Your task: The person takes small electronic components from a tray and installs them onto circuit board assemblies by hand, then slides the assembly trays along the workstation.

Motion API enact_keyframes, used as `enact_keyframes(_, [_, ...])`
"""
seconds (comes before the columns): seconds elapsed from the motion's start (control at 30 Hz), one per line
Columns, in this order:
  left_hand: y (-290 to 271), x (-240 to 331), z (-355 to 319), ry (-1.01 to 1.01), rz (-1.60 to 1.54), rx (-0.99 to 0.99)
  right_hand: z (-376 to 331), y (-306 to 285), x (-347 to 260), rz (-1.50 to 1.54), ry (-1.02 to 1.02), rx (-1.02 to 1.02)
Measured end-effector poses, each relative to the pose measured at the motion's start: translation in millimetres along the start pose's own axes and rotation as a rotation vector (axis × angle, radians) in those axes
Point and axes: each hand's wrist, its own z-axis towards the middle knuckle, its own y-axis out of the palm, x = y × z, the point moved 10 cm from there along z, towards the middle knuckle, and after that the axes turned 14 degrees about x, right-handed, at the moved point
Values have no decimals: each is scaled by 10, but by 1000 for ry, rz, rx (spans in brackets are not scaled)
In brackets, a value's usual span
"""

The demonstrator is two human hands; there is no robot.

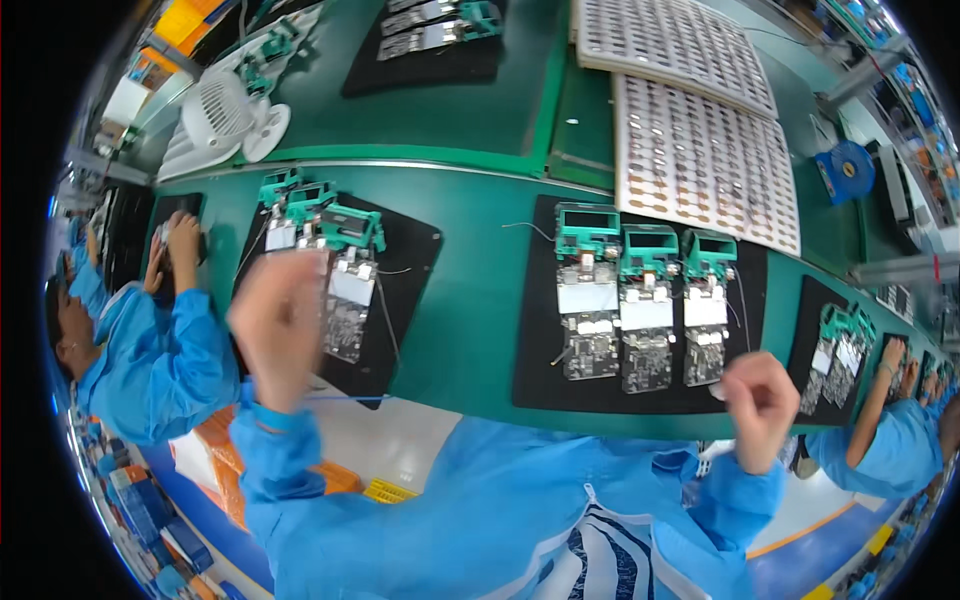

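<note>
My left hand (278,325) is raised over the left black mat (410,250), smeared by motion, so its fingers cannot be read. It partly hides a group of circuit boards (345,325) with green plastic frames (350,228) on their far ends. My right hand (762,405) is closed in a pinch at the near right corner of the other black mat (540,385). At its fingertips shows a small whitish piece (717,390), too small to name. Left of that hand lie three boards side by side, among them the middle circuit board (647,345), each with a green frame and white block.
White sheets (705,160) with rows of small round parts lie at the back right. A white fan (218,115) stands at the back left, and a blue tape roll (846,170) far right. Co-workers in blue sit at the left (150,350) and right (885,440).
</note>
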Motion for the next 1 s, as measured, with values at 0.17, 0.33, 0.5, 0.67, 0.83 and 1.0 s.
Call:
enact_keyframes(0.17, [-670,-3125,-297,-100,468,63,-884,-1722,849,121,322,221])
enact_keyframes(0.33, [-99,-4368,-369,-171,478,-114,-2106,-2386,2645,-1650,298,175])
enact_keyframes(0.5, [-309,-4225,-403,-287,201,-132,-1570,-2259,1627,-963,209,729])
enact_keyframes(0.67, [-496,-3283,-871,-113,399,-32,-913,-1460,726,-592,-49,599])
enact_keyframes(0.83, [-560,-1226,-590,-187,202,308,-682,218,25,-357,-379,-24])
enact_keyframes(1.0, [-699,453,-979,-418,-247,307,-1199,1834,-422,-42,-768,-558])
